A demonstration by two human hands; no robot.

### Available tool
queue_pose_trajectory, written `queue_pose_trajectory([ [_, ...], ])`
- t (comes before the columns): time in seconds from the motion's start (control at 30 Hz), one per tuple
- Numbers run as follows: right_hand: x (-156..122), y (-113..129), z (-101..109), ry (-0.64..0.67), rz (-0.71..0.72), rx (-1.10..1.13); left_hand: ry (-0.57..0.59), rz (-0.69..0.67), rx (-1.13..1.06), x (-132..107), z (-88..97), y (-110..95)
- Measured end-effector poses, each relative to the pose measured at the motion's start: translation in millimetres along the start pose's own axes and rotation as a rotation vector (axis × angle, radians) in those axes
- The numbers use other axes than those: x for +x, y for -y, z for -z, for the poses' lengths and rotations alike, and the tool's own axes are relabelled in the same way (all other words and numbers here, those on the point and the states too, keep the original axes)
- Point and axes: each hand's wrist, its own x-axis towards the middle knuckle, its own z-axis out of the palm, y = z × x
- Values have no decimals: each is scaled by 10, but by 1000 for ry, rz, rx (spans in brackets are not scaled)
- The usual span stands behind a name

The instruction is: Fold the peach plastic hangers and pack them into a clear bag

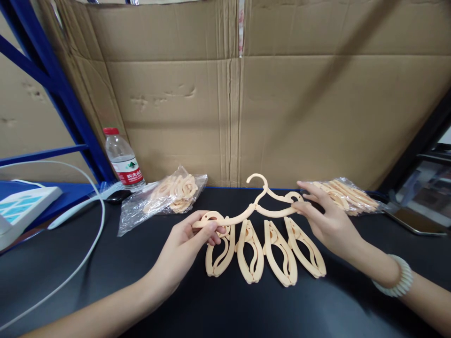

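**Peach hanger held at both ends over the black table**

While it hangs just above the black table (105, 263), the peach clip hanger (246, 213) is pinched at its left end by the left hand (185, 246) and at its right end by the right hand (326, 218), both closed on it. Four clips (266, 251) dangle from its bar (their tips rest on the table). Behind lie two plastic bags of parts (165, 195) (347, 195); a water bottle (123, 159) stands far left, against a cardboard wall (282, 108).
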Motion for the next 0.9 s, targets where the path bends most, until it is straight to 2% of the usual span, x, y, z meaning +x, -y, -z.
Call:
queue_pose_trajectory([
  [0.17,31,33,13,-31,-181,239,11,-34,-3,-12,-1,8],
  [0.37,70,41,29,-52,-408,783,-78,-59,-50,-12,19,14],
  [0.5,125,186,88,-54,-753,1179,-90,-63,-61,-49,27,-16],
  [0.6,157,306,105,-152,-994,1490,-66,-68,-54,-84,26,-46],
  [0.67,169,338,94,-254,-1082,1566,-56,-70,-78,-95,21,-64],
  [0.77,183,327,66,-355,-1148,1525,-67,-85,-146,-86,3,-79],
  [0.9,180,375,44,-368,-1165,1477,-46,-52,-200,-67,-36,-61],
])
